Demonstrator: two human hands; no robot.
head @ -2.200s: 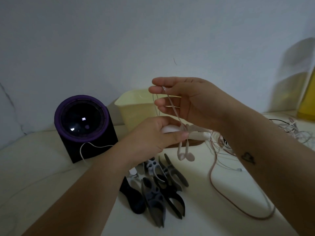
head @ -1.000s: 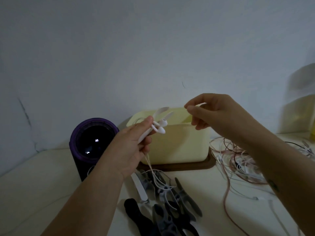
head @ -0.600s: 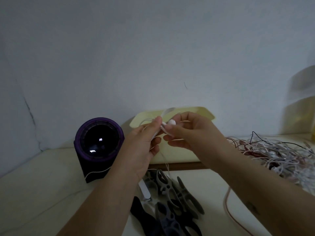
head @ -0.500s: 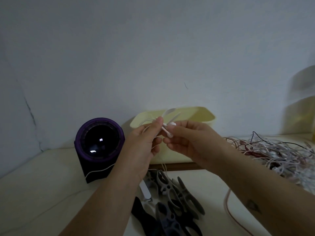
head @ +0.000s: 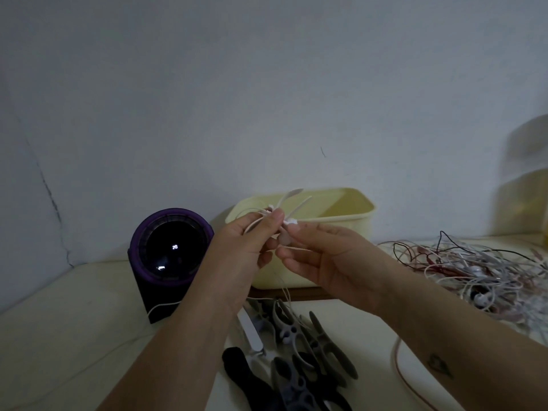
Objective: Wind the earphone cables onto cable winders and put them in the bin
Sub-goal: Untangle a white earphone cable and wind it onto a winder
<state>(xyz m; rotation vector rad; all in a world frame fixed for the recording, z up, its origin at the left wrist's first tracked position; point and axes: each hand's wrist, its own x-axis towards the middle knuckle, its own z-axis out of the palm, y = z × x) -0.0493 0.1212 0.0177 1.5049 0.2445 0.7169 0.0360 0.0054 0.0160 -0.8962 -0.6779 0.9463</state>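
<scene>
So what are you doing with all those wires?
A person is wrapping an earphone cable onto a white winder. The left hand pinches the winder and the right hand pinches the cable beside it, both held up in front of the yellow bin. It is not in the bin yet. Spare winders lie on the table below, and tangled cables wait on the right.

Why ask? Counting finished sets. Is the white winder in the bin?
Out: left hand grips the winder, right hand pinches its cable, before the bin.
</scene>
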